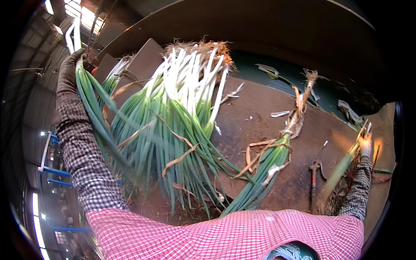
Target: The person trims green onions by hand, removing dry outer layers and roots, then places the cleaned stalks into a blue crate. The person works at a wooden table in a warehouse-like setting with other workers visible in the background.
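Far out to the left, my gloved left hand [70, 65] is closed round a few trimmed green onions [89, 89], white ends up and long leaves trailing down, blurred by motion. Over at the right side, my right hand [366, 146] grips an untrimmed green onion [342, 167], its leaves smeared by movement. Between the hands a large pile of green onions [175, 91] lies with its white stalks away from me and roots at the far end. Right of the pile rests a smaller bunch of green onions [279, 151], wrapped in dry brown skins.
A brown board [247, 112] bears the onions, with peeled scraps on it. Near its right front lies a red-handled tool [313, 184]. Beyond it runs a dark green surface [251, 65] with loose peelings. More onions [116, 73] lie behind my left arm.
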A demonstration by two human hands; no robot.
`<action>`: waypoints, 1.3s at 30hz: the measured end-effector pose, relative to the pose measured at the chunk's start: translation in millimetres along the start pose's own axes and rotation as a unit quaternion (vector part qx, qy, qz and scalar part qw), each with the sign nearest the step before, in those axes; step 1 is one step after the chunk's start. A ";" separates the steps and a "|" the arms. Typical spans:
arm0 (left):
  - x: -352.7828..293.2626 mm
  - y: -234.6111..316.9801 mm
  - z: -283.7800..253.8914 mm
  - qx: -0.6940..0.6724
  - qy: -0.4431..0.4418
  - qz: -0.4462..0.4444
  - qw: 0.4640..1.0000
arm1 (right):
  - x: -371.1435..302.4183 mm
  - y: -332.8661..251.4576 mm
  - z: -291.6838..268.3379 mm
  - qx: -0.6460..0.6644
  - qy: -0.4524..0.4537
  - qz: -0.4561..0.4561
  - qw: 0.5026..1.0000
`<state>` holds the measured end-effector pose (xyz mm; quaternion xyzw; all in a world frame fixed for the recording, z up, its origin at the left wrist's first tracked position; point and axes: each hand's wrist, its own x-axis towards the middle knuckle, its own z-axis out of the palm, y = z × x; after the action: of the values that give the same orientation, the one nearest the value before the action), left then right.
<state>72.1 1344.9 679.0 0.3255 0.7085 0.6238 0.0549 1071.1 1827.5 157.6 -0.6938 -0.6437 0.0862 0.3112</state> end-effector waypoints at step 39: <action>-185.6 -217.2 -244.7 0.734 -0.094 -0.138 0.659 | -287.6 -145.5 135.0 0.153 -0.249 0.052 0.955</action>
<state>13.6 1036.9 471.1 0.2158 0.9640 -0.1473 -0.0501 833.7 1595.3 48.9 -0.6268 -0.6431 0.3695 0.2388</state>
